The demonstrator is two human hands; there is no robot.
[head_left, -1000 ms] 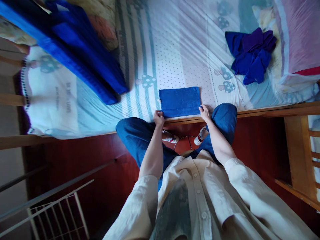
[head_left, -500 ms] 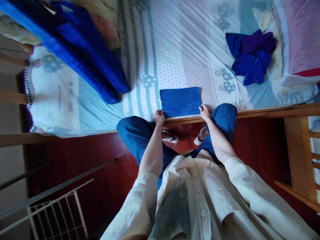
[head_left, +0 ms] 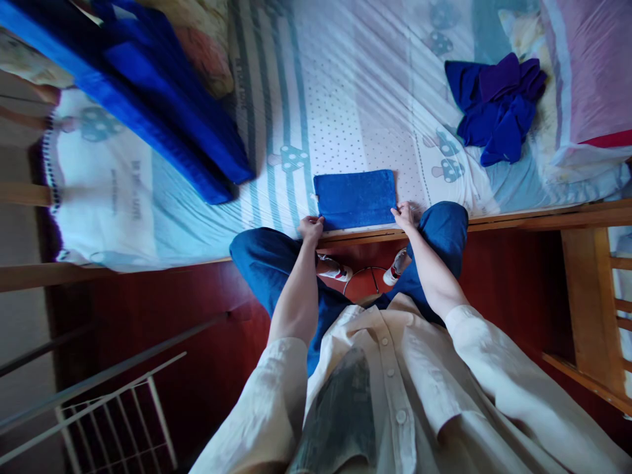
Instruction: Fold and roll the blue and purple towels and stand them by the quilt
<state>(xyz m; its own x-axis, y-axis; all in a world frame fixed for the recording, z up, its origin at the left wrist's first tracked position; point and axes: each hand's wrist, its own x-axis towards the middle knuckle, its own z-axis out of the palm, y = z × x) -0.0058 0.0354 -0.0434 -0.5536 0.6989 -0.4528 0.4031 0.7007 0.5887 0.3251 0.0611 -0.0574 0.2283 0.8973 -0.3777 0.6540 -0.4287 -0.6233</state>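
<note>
A blue cloth (head_left: 355, 199), like a small towel, lies flat as a rectangle at the bed's near edge, with a small white tag on its left side. My left hand (head_left: 311, 228) is closed at its near left corner, fingertips pinching the edge. At the near right corner, my right hand (head_left: 404, 216) pinches the cloth between thumb and fingers. Farther right on the bed is a crumpled pile of blue and purple cloths (head_left: 503, 108).
A long blue fabric bundle (head_left: 168, 112) lies across the bed's left side. A pink bag-like bundle (head_left: 587, 79) sits at the right. The wooden bed rail (head_left: 533, 219) runs along the near edge. A white wire rack (head_left: 113, 421) stands at lower left.
Both hands stay at the cloth's near corners with only slight finger shifts. The cloth lies in the same place; the view has moved a little.
</note>
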